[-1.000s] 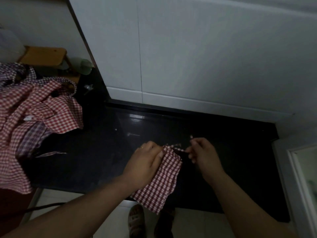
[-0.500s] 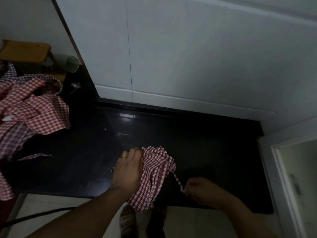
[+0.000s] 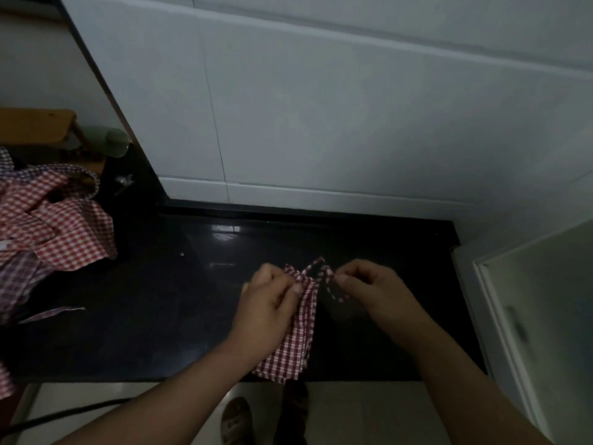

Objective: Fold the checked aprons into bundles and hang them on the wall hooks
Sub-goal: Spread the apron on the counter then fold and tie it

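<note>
Black surface (image 3: 144, 300): glossy, under white wall panels (image 3: 321, 123).
Folded apron (image 3: 296, 342): above front edge, left hand (image 3: 269, 300) fingers gripping it.
Right hand (image 3: 369, 287): fingers pinching its strap (image 3: 328, 282).
Apron pile (image 3: 64, 232): left end.

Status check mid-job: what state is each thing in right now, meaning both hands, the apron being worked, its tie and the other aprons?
Left hand: grips the bundle's top.
Right hand: pinches the tie.
Apron bundle: folded, held up over the counter near its front edge, not yet hung.
Tie: slack, looping beside the bundle's top.
Apron pile: unfolded, heaped at the counter's left end.
</note>
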